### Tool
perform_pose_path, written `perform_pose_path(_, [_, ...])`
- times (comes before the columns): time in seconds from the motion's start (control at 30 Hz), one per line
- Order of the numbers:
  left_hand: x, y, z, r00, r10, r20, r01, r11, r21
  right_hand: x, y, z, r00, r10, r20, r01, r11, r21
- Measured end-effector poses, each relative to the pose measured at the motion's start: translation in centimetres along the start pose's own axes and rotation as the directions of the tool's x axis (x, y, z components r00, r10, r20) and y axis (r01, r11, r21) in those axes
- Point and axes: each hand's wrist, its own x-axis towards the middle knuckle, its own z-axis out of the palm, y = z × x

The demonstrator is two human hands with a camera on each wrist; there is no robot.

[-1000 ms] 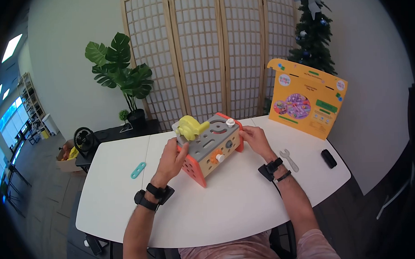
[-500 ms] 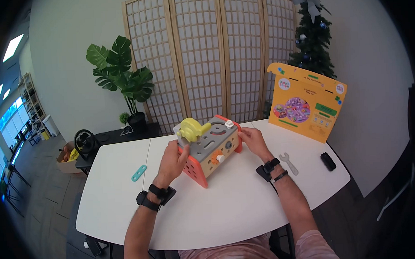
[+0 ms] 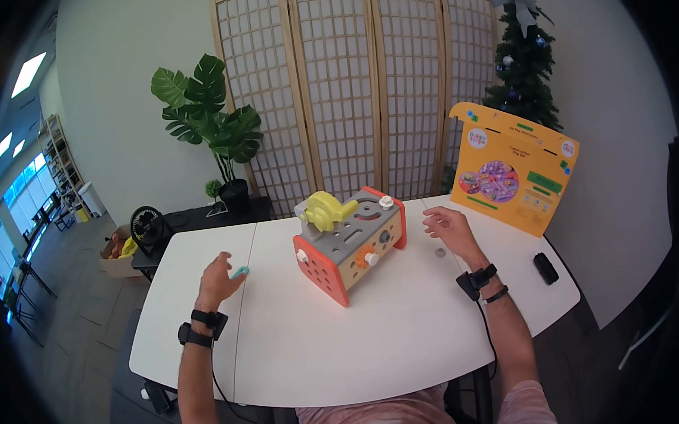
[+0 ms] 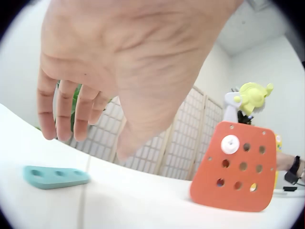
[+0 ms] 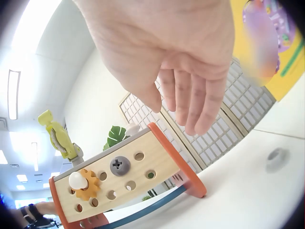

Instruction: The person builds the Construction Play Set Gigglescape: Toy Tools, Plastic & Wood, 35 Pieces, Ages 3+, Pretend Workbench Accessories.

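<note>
A toy workbench (image 3: 355,245) with red-orange end panels, a grey top and wooden sides stands mid-table. On its top sits a yellow toy circular saw (image 3: 324,211). An orange gear (image 5: 87,185) and a grey screw (image 5: 120,166) are on the wooden side. My left hand (image 3: 216,282), fingers loose and holding nothing, hovers left of the bench, over a teal strip with holes (image 4: 55,177). My right hand (image 3: 452,232) hangs with relaxed fingers right of the bench, likewise holding nothing. Below it lies a small grey ring-like piece (image 3: 440,252). The grey wrench is hidden behind my right arm.
At the table's back right stands a yellow box (image 3: 514,172). A black case (image 3: 546,268) lies near the right edge. Behind the table are a folding screen (image 3: 339,100), a potted plant (image 3: 221,134) and a black fan (image 3: 147,228).
Both hands have let go of the workbench and moved apart, the left one leftward, the right one rightward. A white bolt on the left panel and the grey ring-like piece have come into sight.
</note>
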Motion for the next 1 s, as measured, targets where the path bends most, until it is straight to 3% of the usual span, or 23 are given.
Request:
perform_pose_path(0.03, [-0.6,-1.2,-0.1,1.000,0.001,0.001,-0.001,1.000,0.002,-0.3,0.0,-0.3,1.000,0.001,-0.001,-0.001,1.000,0.002])
perform_pose_path(0.1, [-1.4,-2.5,-0.2,0.967,-0.218,0.136,0.191,0.964,0.187,-1.1,-0.4,-0.8,0.999,0.042,0.001,-0.042,0.999,0.027])
perform_pose_path(0.13, [-1.5,-3.0,0.1,0.949,-0.285,0.136,0.257,0.948,0.189,-1.4,-0.6,-0.8,0.999,0.044,0.000,-0.044,0.999,0.026])
perform_pose_path(0.37, [-1.5,-2.4,-0.4,0.948,-0.299,0.105,0.281,0.946,0.159,-2.9,-2.4,-0.2,1.000,0.013,0.023,-0.013,0.999,0.032])
perform_pose_path(0.47, [-1.0,-2.3,-0.7,0.975,-0.215,0.059,0.209,0.973,0.098,-3.3,-4.2,0.4,0.999,-0.010,0.043,0.009,1.000,0.029])
perform_pose_path(0.53, [-1.0,-1.8,-1.4,0.990,-0.144,-0.009,0.142,0.985,-0.101,-3.8,-5.6,0.9,0.998,-0.013,0.059,0.011,0.999,0.039])
perform_pose_path(0.7, [-0.8,1.9,-3.7,0.980,-0.185,0.076,0.200,0.922,-0.332,-4.2,-7.7,2.9,0.983,-0.071,0.171,0.066,0.997,0.034])
perform_pose_path(0.8, [-0.9,3.8,-4.6,0.986,-0.134,0.101,0.166,0.856,-0.490,-4.5,-8.4,4.3,0.966,-0.119,0.231,0.113,0.993,0.038])
perform_pose_path(0.87, [-1.0,5.2,-5.7,0.993,-0.057,0.106,0.113,0.744,-0.659,-4.7,-9.5,5.1,0.959,-0.144,0.244,0.146,0.989,0.010])
perform_pose_path(1.0, [-1.0,9.1,-7.0,0.993,0.060,0.100,0.039,0.638,-0.769,-5.0,-11.9,6.7,0.943,-0.201,0.266,0.219,0.975,-0.039])
